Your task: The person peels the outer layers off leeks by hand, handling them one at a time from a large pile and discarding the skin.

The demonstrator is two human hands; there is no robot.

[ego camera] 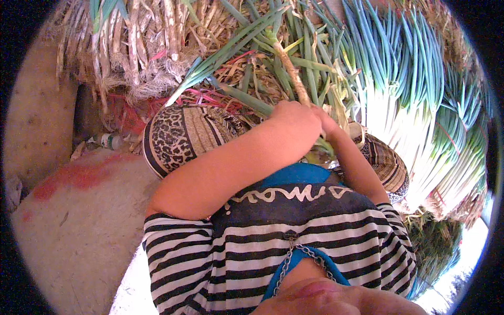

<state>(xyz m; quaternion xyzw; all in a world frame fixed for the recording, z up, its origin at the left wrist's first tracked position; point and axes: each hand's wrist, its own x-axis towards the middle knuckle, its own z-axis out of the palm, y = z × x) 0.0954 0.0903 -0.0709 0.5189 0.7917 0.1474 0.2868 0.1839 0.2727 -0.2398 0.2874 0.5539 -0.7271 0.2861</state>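
A green onion with a brown, unpeeled stalk (293, 73) points away from me, its leafy end farther off. My left hand (295, 118) closes on the near end of this stalk. Right beside it, touching, my right hand (327, 123) also grips the near end; its fingers are partly hidden by the left hand. The stalk's lowest part is out of sight behind both hands. Across my left knee, clad in patterned cloth (189, 138), lies the pale tip of a cleaned green onion (177, 94), its leaves reaching up and right.
Unpeeled green onions (134, 47) with dry roots are heaped at the upper left. Cleaned ones with white stems (390, 106) stand bundled on the right. Loose leaves (252, 75) litter the middle, near pink ties (201, 98). A small bottle (110, 141) lies by the concrete floor (78, 220).
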